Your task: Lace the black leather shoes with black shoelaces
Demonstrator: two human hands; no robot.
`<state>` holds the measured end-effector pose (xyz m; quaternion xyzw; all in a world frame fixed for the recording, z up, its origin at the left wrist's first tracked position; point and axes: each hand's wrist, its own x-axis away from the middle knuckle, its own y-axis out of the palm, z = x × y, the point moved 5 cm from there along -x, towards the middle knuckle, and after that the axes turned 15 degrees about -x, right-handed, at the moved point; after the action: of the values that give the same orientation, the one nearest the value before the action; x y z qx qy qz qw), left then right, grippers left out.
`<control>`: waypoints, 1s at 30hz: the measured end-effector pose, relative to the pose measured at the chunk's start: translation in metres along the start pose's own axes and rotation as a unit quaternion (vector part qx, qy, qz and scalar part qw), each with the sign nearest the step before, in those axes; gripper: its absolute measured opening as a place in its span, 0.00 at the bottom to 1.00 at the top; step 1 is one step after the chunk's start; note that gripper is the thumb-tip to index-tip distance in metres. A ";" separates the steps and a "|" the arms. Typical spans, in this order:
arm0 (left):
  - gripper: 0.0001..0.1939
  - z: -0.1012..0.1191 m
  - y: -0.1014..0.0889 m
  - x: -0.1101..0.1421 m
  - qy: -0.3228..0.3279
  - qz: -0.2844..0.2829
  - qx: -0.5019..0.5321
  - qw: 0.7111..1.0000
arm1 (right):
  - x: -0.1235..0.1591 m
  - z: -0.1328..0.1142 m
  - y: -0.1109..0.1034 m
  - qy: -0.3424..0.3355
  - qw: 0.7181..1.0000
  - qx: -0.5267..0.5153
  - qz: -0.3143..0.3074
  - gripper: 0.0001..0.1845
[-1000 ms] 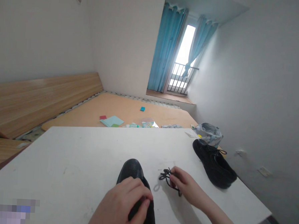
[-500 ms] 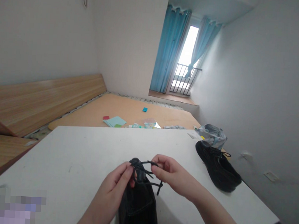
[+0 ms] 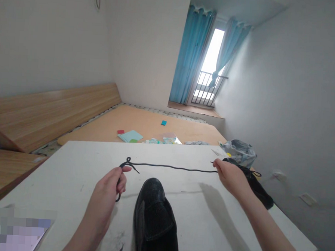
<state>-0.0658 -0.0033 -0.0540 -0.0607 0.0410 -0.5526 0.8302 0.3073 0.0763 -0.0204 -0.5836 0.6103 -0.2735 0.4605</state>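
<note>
A black shoelace stretches nearly level between my two hands, above the white table. My left hand is closed on a looped, bunched part of it, with a short end sticking out and a loop hanging below the fingers. My right hand pinches the other stretch, and a small tip shows past the fingertips. Below the lace and between my hands, a black shoe rests on the table, toe pointing away. The second black shoe, its lace tied in a bow, is partly hidden behind my right hand.
The white table fills the foreground, with a pixelated patch at its lower left. A patterned bag stands by the far right corner. Beyond lies a tan mattress with a light-blue sheet and small packets.
Both hands have moved apart, left hand leftward and right hand rightward. The lace, bunched over the near shoe before, is now drawn out between them, clear of that shoe.
</note>
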 end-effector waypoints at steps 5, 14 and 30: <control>0.18 -0.007 -0.012 -0.009 0.023 0.063 -0.021 0.998 | 0.003 0.065 -0.038 0.046 0.991 0.121 0.043 0.11; 0.11 -0.005 -0.012 -0.012 0.008 0.094 0.150 0.984 | 0.021 0.093 -0.071 0.077 0.994 0.024 0.075 0.15; 0.10 0.019 0.061 0.045 0.217 -0.286 -0.364 0.859 | 0.078 -0.100 0.073 0.027 0.914 -0.360 -0.186 0.08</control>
<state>0.0102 -0.0205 -0.0447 -0.2463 0.3998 -0.7105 0.5241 0.1936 -0.0073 -0.0602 -0.8054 0.5600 -0.1312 0.1432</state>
